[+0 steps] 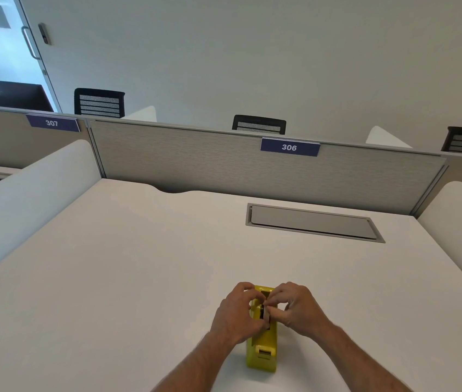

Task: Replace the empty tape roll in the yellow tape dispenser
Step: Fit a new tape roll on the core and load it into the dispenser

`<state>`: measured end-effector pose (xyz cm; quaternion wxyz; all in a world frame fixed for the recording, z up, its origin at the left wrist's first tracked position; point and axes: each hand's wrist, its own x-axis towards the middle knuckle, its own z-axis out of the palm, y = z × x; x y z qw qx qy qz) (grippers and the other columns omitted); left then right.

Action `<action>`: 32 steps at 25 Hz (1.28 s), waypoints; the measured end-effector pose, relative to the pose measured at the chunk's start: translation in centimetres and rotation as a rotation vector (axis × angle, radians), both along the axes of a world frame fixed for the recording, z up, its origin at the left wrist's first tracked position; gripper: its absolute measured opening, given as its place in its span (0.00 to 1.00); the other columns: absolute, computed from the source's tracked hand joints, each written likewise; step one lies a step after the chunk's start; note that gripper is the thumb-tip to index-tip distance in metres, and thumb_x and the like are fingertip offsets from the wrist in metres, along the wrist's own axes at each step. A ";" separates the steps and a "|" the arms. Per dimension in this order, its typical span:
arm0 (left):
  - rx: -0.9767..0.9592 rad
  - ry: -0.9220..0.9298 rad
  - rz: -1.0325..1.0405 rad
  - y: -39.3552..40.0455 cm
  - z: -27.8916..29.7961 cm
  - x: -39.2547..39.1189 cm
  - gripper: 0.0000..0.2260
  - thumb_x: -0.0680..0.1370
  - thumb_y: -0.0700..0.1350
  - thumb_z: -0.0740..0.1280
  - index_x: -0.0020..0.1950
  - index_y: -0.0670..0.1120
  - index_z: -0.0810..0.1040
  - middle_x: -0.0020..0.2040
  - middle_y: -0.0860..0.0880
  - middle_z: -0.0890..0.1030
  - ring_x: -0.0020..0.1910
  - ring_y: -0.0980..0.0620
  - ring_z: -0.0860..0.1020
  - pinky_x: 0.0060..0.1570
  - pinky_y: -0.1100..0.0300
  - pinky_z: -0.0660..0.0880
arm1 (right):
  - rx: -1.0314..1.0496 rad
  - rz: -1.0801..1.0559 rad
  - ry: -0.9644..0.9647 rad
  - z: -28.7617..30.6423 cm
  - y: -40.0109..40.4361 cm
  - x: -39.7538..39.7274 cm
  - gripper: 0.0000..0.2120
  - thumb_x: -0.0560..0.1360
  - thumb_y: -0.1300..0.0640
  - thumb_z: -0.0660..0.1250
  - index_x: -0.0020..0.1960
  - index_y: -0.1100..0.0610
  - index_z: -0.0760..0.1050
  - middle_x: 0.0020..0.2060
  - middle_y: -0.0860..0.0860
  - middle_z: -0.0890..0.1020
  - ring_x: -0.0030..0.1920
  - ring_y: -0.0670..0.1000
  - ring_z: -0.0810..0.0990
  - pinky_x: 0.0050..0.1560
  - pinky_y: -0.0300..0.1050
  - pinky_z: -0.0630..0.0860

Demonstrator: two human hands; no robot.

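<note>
The yellow tape dispenser (262,346) stood on the white surface (139,264) close to the near edge, its cutter end pointing toward the person, with both hands closed over its roll well. The left hand (234,314) curled against the dispenser's left side, thumb and fingers pinched inward at the well; the right hand (295,305) met it from the other side, fingertips drawn tight on a small pale piece (266,314) sitting upright in the slot (probably the spent core, though it was too small and too covered to be sure). Each grip was nearly shut, and whether both held the same piece could not be told. No fresh roll was visible anywhere on the surface, nor on the grey cable hatch (313,222) farther back. The likely trouble from here was the dispenser tipping or sliding if the core were yanked upward with nothing pressing the body down, or the hub snagging in its notches and popping free across the desk.
</note>
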<state>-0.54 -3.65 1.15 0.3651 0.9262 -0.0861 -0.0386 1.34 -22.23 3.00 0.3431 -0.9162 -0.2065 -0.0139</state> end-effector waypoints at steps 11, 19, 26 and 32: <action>-0.005 0.001 0.005 0.0 -0.1 0.0 0.23 0.65 0.59 0.77 0.58 0.58 0.79 0.67 0.59 0.71 0.54 0.56 0.77 0.54 0.57 0.79 | -0.005 -0.004 -0.007 0.1 0.1 -0.1 0.06 0.66 0.54 0.76 0.43 0.46 0.86 0.38 0.36 0.83 0.45 0.43 0.79 0.41 0.36 0.74; 0.030 0.010 -0.014 0.1 0.1 0.1 0.25 0.66 0.60 0.76 0.62 0.58 0.78 0.68 0.58 0.70 0.54 0.54 0.78 0.55 0.56 0.80 | -0.106 0.063 -0.030 0.3 0.1 -0.3 0.14 0.61 0.46 0.75 0.46 0.46 0.82 0.43 0.38 0.81 0.46 0.42 0.76 0.45 0.42 0.78; 0.015 0.011 -0.010 0.0 0.4 0.0 0.22 0.67 0.58 0.77 0.59 0.58 0.78 0.68 0.58 0.71 0.55 0.54 0.78 0.54 0.56 0.80 | -0.072 0.037 -0.016 0.2 0.3 -0.1 0.09 0.65 0.47 0.72 0.45 0.45 0.86 0.41 0.39 0.83 0.45 0.43 0.77 0.44 0.44 0.78; 0.025 0.008 -0.006 -0.1 0.5 0.0 0.22 0.67 0.59 0.77 0.59 0.58 0.79 0.67 0.58 0.71 0.55 0.54 0.78 0.54 0.56 0.80 | -0.074 0.054 -0.028 0.2 0.1 -0.3 0.10 0.65 0.47 0.72 0.45 0.46 0.85 0.42 0.38 0.82 0.45 0.42 0.77 0.40 0.36 0.76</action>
